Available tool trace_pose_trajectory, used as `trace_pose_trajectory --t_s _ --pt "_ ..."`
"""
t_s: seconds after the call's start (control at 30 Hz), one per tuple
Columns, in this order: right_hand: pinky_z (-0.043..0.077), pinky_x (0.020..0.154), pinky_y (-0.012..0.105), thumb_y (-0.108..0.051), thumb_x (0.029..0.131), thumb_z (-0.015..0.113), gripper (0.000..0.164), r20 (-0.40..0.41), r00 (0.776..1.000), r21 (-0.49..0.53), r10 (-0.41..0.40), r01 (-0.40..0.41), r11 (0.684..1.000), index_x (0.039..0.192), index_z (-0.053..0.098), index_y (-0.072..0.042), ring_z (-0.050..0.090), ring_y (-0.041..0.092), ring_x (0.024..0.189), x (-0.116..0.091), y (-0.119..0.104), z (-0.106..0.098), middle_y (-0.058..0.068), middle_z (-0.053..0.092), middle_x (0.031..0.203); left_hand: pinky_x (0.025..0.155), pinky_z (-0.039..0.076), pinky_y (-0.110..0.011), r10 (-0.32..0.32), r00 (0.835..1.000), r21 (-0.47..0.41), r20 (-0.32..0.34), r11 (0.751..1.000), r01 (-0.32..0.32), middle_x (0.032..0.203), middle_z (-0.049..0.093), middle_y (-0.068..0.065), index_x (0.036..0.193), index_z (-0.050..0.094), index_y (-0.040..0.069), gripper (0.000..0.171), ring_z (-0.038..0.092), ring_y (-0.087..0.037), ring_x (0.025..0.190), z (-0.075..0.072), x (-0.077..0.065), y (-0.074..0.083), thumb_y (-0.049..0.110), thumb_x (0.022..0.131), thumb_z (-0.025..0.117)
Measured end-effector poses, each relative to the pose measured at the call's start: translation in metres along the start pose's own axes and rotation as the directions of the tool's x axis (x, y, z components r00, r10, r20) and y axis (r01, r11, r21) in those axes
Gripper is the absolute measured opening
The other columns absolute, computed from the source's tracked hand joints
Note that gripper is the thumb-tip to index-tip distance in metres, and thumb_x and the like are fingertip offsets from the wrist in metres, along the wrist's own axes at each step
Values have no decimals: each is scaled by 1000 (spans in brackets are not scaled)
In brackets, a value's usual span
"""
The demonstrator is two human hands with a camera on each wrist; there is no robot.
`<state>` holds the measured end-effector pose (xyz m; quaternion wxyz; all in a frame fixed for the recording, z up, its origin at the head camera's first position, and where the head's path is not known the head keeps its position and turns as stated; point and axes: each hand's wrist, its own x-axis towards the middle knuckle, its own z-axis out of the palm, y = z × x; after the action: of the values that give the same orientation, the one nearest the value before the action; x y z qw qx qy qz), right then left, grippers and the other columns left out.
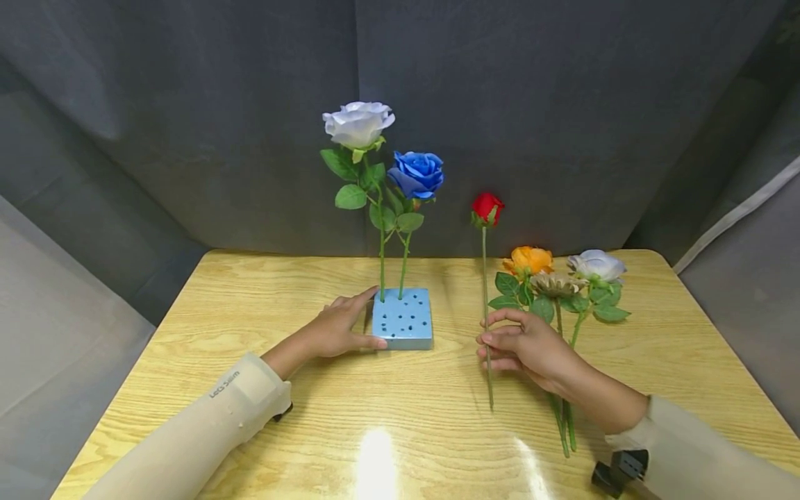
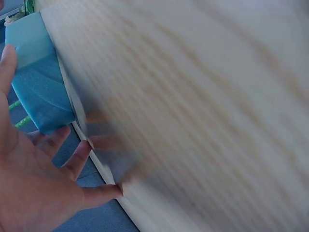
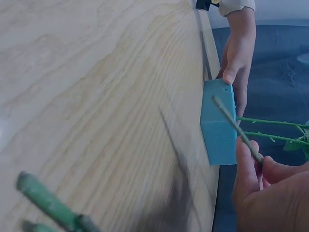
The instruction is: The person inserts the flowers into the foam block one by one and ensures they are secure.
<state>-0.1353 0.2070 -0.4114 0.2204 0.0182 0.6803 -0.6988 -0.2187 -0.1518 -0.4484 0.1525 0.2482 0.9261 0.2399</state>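
Note:
A light blue block [image 1: 403,321] with several small holes in its top sits on the table. My left hand [image 1: 337,328] grips it from the left, thumb at the front corner and index finger at the back corner. A white rose [image 1: 359,126] and a blue rose [image 1: 417,175] stand upright with their stems in the block's back holes. In my right hand [image 1: 528,347], thumb and fingers pinch the stem of a red rose [image 1: 487,209], held nearly vertical to the right of the block. The right wrist view shows the stem's lower end [image 3: 219,104] overlapping the block.
Beneath and beyond my right hand lie an orange rose [image 1: 528,261], a brownish flower [image 1: 556,285] and a pale lavender rose [image 1: 596,266], stems toward me. The wooden table [image 1: 281,430] ends at a dark grey curtain [image 1: 500,90] behind.

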Motion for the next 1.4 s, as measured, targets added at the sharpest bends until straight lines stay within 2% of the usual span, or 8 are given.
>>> trace_pose_trajectory --t_s 0.3,0.63,0.7,0.97,1.13,1.27,1.4 --pt "61 85 42 -1 103 60 22 -42 995 -44 -94 92 995 123 54 6 75 26 97 12 -7 12 13 74 105 119 14 -72 -10 1000 -5 6 1000 10 170 24 -7 168 8 27 115 22 -38 154 0 0 2 73 83 70" --pt "61 85 42 -1 104 59 24 -64 978 -102 -197 190 977 121 54 14 76 23 97 25 -20 20 11 75 102 119 14 -72 -8 1000 -5 3 1000 8 170 24 -7 168 8 27 114 22 -37 154 -1 0 1 72 84 70" --pt "61 85 41 -1 104 59 22 -77 974 -103 -213 205 973 120 54 14 76 22 96 29 -23 21 12 76 102 119 14 -72 -6 1000 -7 1 1000 6 170 24 -7 168 9 26 114 22 -38 154 -2 0 2 72 84 71" --pt "61 86 42 1 103 60 19 -103 953 -128 -286 272 954 116 57 14 76 28 100 43 -27 25 30 70 113 119 15 -72 -4 1000 -11 1 1000 4 170 24 -7 168 9 26 114 23 -38 154 -1 1 1 72 84 70" --pt "59 90 44 1 102 61 18 -121 940 -144 -319 301 943 115 58 13 75 30 101 52 -31 28 30 70 113 119 15 -72 -3 1000 -6 3 1000 3 170 24 -7 168 9 25 114 23 -38 154 -1 0 2 72 84 70" --pt "60 88 40 0 102 63 21 -136 930 -162 -342 320 934 117 58 14 75 31 101 59 -35 30 27 72 111 118 15 -73 -2 1000 -2 3 1000 2 170 24 -7 168 9 25 113 24 -38 153 -1 0 3 71 85 71" --pt "60 87 37 -1 101 63 19 -143 924 -167 -354 330 929 115 60 13 75 32 103 64 -41 34 29 71 113 119 15 -72 -1 1000 2 3 1000 1 170 25 -7 168 10 24 113 25 -38 153 -1 0 3 70 85 71"
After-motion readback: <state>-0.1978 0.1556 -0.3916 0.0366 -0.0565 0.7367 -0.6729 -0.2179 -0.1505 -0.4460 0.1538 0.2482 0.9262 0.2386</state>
